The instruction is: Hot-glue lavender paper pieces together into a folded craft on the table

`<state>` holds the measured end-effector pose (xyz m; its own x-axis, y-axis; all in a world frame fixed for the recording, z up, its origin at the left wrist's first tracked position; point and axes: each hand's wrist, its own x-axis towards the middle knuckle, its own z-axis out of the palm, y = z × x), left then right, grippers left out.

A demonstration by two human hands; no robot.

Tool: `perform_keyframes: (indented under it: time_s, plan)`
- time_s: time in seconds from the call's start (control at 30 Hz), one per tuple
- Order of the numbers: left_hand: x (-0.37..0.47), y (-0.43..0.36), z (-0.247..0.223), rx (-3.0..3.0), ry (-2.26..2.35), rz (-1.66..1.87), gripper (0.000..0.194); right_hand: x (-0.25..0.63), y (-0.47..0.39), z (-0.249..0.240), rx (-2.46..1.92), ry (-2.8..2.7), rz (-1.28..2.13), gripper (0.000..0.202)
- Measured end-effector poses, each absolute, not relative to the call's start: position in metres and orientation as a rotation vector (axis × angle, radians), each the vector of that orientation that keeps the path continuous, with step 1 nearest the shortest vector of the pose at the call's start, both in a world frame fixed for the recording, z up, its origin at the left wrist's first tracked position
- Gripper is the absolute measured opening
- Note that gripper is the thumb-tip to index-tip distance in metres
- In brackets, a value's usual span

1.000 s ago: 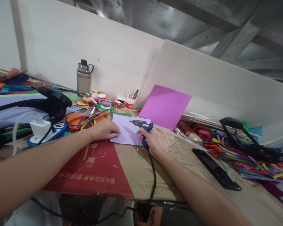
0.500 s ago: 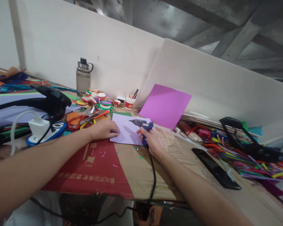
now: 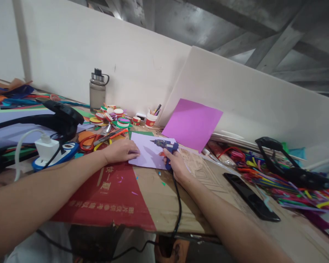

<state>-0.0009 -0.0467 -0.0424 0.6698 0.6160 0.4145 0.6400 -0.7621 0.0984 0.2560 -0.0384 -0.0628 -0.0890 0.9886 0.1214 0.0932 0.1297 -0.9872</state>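
My right hand [image 3: 177, 163] is wrapped round the handle of a blue glue gun [image 3: 164, 144]. The gun's nozzle points left, over a pale lilac sheet of paper [image 3: 145, 157], and a black cord hangs down from its grip. At the sheet's left edge rests my left hand [image 3: 123, 150], its fingers curled together on the paper. Just left of that hand lie scissors with red handles [image 3: 89, 141] and an orange cutter [image 3: 119, 133]. Under the lilac sheet, part of a green sheet [image 3: 141, 134] shows.
Red and brown cardboard [image 3: 109, 204] covers the table. A water bottle [image 3: 97, 91], paper rolls and a pen cup [image 3: 151, 119] stand at the back. A magenta sheet [image 3: 193, 122] leans there. On the right are a phone [image 3: 250, 197] and coloured craft sticks; a power strip [image 3: 71, 148] lies left.
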Motion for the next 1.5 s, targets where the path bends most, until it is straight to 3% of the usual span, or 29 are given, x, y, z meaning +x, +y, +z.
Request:
perform_keyframes:
  time_s: [1.5]
  plan:
    - [0.0015, -0.0441, -0.0445, -2.895, -1.012, -0.625, 0.02, 0.2565, -0.0372, -0.0641, -1.133, -1.406, 1.123, 0.038]
